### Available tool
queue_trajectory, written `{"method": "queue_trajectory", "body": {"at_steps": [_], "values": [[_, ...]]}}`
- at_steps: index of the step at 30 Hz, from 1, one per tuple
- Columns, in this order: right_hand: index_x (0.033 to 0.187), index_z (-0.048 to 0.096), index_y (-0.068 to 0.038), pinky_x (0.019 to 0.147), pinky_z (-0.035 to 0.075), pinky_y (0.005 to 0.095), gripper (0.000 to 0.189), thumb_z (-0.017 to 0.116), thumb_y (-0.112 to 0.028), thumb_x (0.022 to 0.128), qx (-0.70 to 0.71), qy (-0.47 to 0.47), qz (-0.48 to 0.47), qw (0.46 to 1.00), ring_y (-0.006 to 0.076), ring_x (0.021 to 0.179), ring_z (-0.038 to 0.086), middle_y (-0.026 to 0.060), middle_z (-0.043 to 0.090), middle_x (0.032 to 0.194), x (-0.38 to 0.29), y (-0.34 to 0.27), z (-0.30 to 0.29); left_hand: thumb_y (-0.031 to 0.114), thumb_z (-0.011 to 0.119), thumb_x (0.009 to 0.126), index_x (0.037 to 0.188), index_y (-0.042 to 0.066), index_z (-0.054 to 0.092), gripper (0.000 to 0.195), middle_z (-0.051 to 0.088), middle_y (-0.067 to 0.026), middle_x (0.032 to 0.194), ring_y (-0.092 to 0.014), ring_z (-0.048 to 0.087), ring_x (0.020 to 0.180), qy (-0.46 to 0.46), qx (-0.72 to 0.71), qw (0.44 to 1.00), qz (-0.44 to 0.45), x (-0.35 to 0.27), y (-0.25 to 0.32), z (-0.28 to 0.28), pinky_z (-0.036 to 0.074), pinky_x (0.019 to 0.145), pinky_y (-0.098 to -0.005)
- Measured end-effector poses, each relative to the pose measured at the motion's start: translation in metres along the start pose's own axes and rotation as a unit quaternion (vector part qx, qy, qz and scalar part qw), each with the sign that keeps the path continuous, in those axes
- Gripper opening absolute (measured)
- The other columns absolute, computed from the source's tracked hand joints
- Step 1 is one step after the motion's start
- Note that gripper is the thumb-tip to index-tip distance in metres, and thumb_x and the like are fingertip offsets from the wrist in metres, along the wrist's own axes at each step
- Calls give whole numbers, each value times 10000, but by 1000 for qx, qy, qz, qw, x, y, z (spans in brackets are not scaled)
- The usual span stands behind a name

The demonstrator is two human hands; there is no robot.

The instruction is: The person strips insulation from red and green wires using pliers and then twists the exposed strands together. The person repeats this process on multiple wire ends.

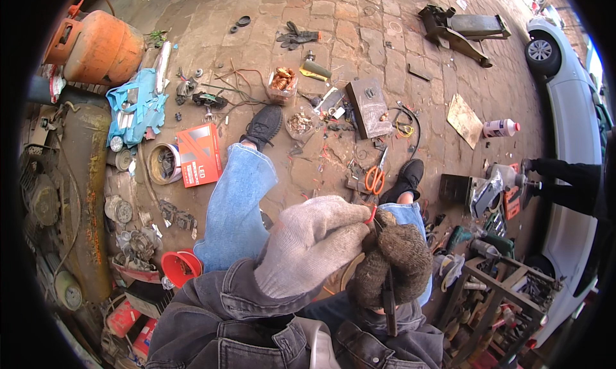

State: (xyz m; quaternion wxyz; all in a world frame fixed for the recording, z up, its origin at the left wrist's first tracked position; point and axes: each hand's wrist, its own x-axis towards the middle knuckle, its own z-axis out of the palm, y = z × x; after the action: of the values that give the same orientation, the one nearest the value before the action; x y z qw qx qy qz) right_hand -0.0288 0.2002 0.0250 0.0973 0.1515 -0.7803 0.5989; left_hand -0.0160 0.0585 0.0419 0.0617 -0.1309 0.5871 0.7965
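Observation:
My left hand [313, 244], in a pale knit work glove, pinches a short red wire [371, 214] between thumb and fingers. My right hand [397, 260], in a darker, dirty knit glove, is closed around a dark, narrow tool [391, 301] whose end sticks out below the fist; its kind cannot be told. Both hands nearly touch at the red wire. Just beyond them, scissors with orange handles [374, 179] lie on the ground. Farther out are a metal block [369, 108], a plastic tub of copper wire [283, 84] and a clear bag of small scrap [302, 122].
An orange gas cylinder [103, 47], a red LED box [198, 155] and a red bucket [182, 268] are at left. At right stand a metal rack [500, 292], a floor jack [462, 27] and a silver car [572, 128], with a person's dark-clothed legs [563, 186] beside it.

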Motion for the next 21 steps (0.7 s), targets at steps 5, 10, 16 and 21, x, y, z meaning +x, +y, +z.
{"method": "queue_trajectory", "body": {"at_steps": [5,10,16,21], "values": [[895,647,-16,799,568,403,113,690,66,830,34,-13,-23,999,288,832,684,172,671,873,4,0,-2,24,627,912,1046,-67,672,168,572,-19,802,-50,518,618,7,11,1000,8,0,-1,1,372,509,-221],[898,638,-13,775,569,395,104,679,61,837,67,-17,12,998,289,791,677,171,665,857,6,-1,-2,18,622,906,1030,-57,675,155,578,-36,786,-73,529,620,8,54,998,41,0,-2,0,389,525,-245],[923,592,33,878,536,376,170,613,-135,934,497,16,347,795,281,880,658,186,662,968,1,1,-9,-8,642,848,983,-24,681,141,568,-85,704,-172,561,622,46,163,972,162,6,-8,2,420,564,-313],[1023,580,66,921,516,366,282,546,-211,984,321,-106,349,874,280,938,649,186,655,1027,1,8,-16,-19,682,796,965,-1,684,171,582,-112,713,-256,591,635,75,230,950,200,3,-8,2,442,575,-336]]}}
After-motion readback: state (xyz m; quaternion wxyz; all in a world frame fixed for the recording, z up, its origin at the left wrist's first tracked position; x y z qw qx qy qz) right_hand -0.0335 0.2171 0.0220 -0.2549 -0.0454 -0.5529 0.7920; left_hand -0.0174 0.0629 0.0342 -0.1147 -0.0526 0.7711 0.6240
